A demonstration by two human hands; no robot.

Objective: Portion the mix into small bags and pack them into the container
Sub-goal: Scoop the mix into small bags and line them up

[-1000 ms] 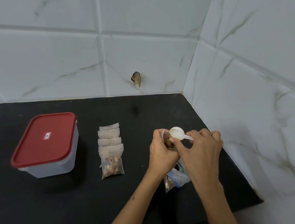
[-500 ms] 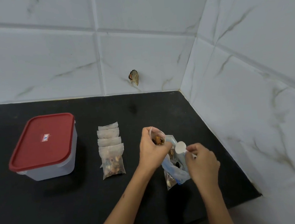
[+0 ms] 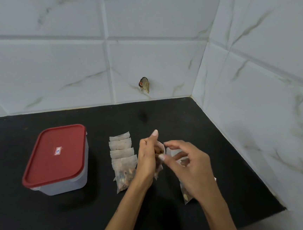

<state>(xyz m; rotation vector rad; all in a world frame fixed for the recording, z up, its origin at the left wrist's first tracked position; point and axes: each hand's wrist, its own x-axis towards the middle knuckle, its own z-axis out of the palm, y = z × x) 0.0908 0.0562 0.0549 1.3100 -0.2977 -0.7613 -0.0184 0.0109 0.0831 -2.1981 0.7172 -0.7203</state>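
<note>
My left hand (image 3: 147,161) grips a small translucent bag (image 3: 159,150) partly filled with nut mix, held upright above the black counter. My right hand (image 3: 188,164) hovers just right of it, fingers loosely spread, thumb and forefinger at the bag's mouth; no spoon shows in it. Under my right hand lies the larger mix bag (image 3: 186,194), mostly hidden. Several filled small bags (image 3: 123,161) lie in an overlapping row left of my hands. The white container (image 3: 61,183) with its red lid (image 3: 55,154) on stands further left.
The black counter (image 3: 183,115) ends at tiled walls behind and on the right, meeting in a corner at the back right. Its front edge runs near my right forearm. A small brownish thing (image 3: 144,84) sticks out of the back wall.
My right hand has let go of the white spoon over the large bag and come up to the mouth of the small bag. My left hand still holds the small bag.
</note>
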